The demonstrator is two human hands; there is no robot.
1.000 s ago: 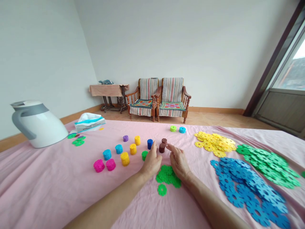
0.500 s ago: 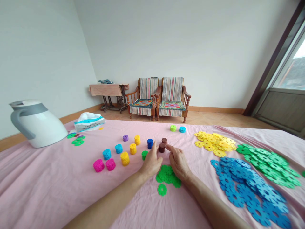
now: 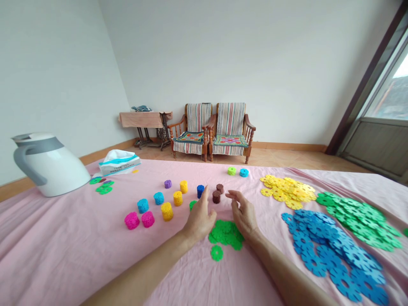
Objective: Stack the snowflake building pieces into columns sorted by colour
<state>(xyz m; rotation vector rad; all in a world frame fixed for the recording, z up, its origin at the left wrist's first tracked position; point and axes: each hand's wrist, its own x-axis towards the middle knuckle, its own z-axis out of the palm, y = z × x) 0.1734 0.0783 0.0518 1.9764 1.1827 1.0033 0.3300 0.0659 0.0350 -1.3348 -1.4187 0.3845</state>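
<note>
Two brown stacks of flower-shaped discs stand between my hands, the nearer stack (image 3: 216, 196) just in front of the farther one (image 3: 219, 188). To their left is my left hand (image 3: 200, 216), open and holding nothing, its fingers pointing forward. It partly hides a green stack (image 3: 192, 205) and stands close to a dark blue stack (image 3: 200, 191). My right hand (image 3: 245, 214) is also open and bare, apart from the brown stacks on their right, fingers bent toward them. Below and between the hands lies a loose pile of green discs (image 3: 225, 233), with one green disc (image 3: 217, 253) nearer me.
Pink, yellow, blue and purple stacks stand left on the pink cloth (image 3: 105, 255). Loose yellow (image 3: 288, 191), green (image 3: 363, 219) and blue discs (image 3: 334, 250) spread at right. A white jug (image 3: 60, 168) and tissue box (image 3: 119, 163) stand at far left.
My right hand has drawn back to the right, away from the brown stacks, and its fingers have parted. My left hand has shifted slightly left. The stacks stay where they were.
</note>
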